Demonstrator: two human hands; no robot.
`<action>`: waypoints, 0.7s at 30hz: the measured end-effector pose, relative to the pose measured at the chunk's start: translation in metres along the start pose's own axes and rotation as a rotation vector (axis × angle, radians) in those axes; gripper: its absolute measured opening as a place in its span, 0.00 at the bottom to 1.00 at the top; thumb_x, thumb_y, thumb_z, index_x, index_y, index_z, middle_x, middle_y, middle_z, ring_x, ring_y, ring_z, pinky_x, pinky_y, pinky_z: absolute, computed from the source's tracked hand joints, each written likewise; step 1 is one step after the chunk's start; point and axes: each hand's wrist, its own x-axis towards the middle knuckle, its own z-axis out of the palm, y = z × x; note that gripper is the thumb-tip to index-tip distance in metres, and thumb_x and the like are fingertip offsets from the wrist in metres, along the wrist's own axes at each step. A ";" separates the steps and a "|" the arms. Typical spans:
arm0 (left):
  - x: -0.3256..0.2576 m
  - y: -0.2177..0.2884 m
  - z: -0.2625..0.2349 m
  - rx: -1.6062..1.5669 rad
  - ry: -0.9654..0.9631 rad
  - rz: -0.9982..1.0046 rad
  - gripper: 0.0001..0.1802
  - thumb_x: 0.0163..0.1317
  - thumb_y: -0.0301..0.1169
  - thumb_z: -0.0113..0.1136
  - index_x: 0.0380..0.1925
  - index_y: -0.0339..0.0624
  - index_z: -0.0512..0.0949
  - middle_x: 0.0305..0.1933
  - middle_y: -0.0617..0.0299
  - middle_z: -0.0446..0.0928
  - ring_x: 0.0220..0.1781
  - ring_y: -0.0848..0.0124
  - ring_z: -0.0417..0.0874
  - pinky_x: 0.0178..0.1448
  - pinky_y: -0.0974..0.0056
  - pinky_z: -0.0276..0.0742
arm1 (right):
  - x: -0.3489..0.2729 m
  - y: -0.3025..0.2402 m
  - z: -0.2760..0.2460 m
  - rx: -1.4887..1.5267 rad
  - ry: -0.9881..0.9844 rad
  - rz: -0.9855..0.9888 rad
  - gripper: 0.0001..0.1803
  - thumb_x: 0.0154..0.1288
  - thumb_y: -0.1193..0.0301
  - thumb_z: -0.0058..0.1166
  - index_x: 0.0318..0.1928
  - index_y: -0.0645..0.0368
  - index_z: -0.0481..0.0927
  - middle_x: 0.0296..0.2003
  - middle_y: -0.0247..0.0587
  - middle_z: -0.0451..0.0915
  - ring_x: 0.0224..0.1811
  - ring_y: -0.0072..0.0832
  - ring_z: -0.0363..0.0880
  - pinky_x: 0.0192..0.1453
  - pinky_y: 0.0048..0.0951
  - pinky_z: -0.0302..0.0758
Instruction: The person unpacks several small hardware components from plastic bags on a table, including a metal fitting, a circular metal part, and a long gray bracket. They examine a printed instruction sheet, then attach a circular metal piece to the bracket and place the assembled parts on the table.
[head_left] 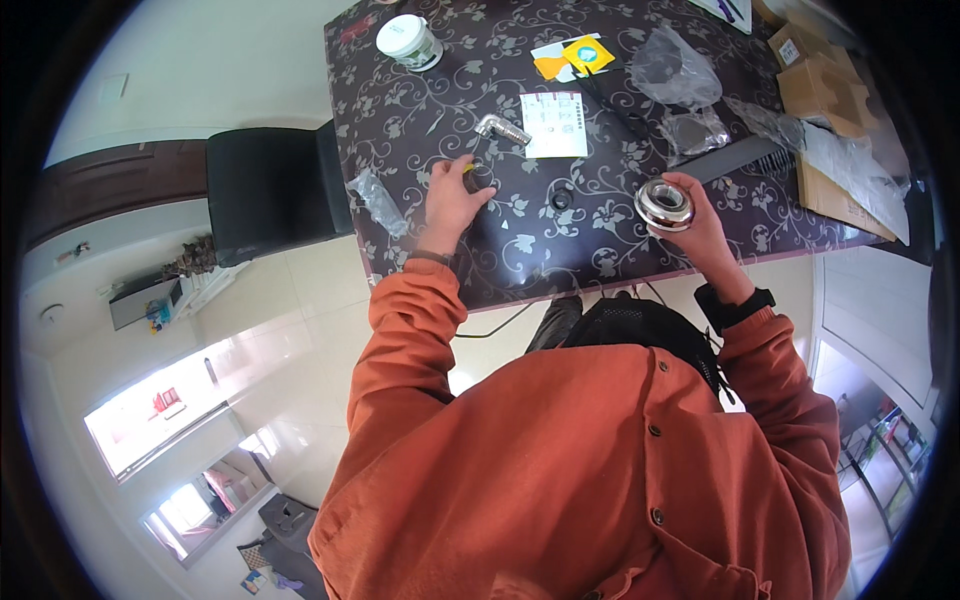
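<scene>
My right hand [700,230] grips a round chrome fitting [664,204] and holds it just above the near edge of the dark floral table [600,250]. My left hand [448,200] rests on the table further left, its fingers curled around a small yellow-tipped object [468,167] that is mostly hidden. A chrome elbow pipe piece [501,128] lies just beyond the left hand, beside a white instruction sheet [553,124]. A small black round part [561,198] sits on the table between my hands.
A white lidded tub [408,41] stands at the far left of the table, with a yellow card pack [573,55], clear plastic bags [676,70] and cardboard boxes [826,86] to its right. A small plastic bag [377,200] lies at the table's left edge. A black chair [270,190] stands left of the table.
</scene>
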 end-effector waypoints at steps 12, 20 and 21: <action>-0.007 0.021 0.001 -0.272 -0.050 -0.074 0.29 0.43 0.30 0.74 0.46 0.39 0.74 0.51 0.52 0.65 0.40 0.65 0.79 0.49 0.65 0.78 | 0.000 -0.003 0.001 -0.033 -0.012 -0.026 0.37 0.46 0.80 0.69 0.58 0.59 0.67 0.51 0.38 0.76 0.55 0.24 0.75 0.59 0.25 0.71; -0.010 0.035 0.010 -0.380 -0.011 -0.060 0.25 0.46 0.35 0.73 0.43 0.34 0.76 0.35 0.57 0.79 0.33 0.72 0.81 0.40 0.67 0.78 | 0.001 -0.012 0.001 0.073 -0.018 -0.034 0.36 0.49 0.80 0.68 0.59 0.59 0.66 0.53 0.38 0.75 0.56 0.24 0.74 0.60 0.24 0.70; -0.010 0.036 0.011 -0.375 -0.019 -0.060 0.25 0.48 0.35 0.73 0.43 0.34 0.76 0.32 0.58 0.80 0.32 0.75 0.80 0.38 0.69 0.77 | 0.001 -0.014 0.001 0.116 -0.021 -0.032 0.36 0.49 0.79 0.68 0.59 0.58 0.65 0.53 0.37 0.74 0.56 0.24 0.74 0.60 0.24 0.70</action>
